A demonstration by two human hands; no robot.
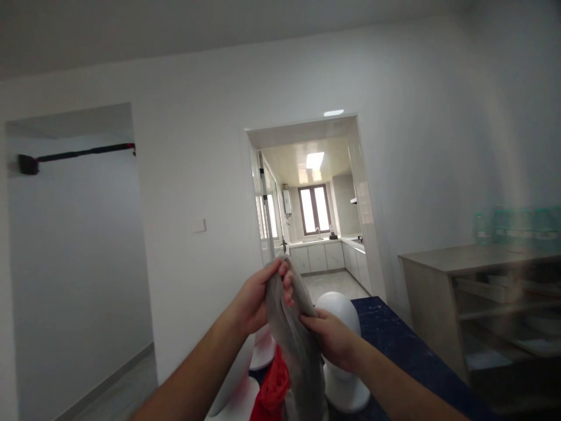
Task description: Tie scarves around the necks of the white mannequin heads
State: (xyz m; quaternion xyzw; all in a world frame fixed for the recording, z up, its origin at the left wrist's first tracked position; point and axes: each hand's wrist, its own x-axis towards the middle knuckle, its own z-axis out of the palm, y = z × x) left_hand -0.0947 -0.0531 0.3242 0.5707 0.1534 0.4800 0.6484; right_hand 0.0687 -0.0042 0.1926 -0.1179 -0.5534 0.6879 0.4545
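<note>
Holding up a limp grey cloth (pixel 295 345), the two hands meet near the middle of the head view, above a dark blue desk (pixel 394 345). The cloth's long axis runs close to upright: its folded top end is at the left grip (pixel 254 305), and the length slants slightly rightward on the way down to the bottom edge of the view, so where it ends below cannot be told.

The left grip is closed at the top end, thumb laid along the left edge, fingertips curled into view between the two sides of the fold. The right grip (pixel 331 336) sits lower on the right edge, pinching it with the thumb in front; the other fingers are mostly hidden. The left is thus nearer the top end and the right nearer the hanging length, with the cloth directly between them and touching both.

Below and left of the grey length, a bunched red cloth (pixel 272 387) lies close beside it. Just behind the right grip stands a rounded white form (pixel 336 304) on a broad base; another white form (pixel 232 380) is partly covered by the left forearm. Well apart to the right, a wooden shelf unit (pixel 427 292) carries green-tinted bottles (pixel 504 227), blurred. Beyond the hands, a doorway opens onto a kitchen with a window (pixel 314 209).
</note>
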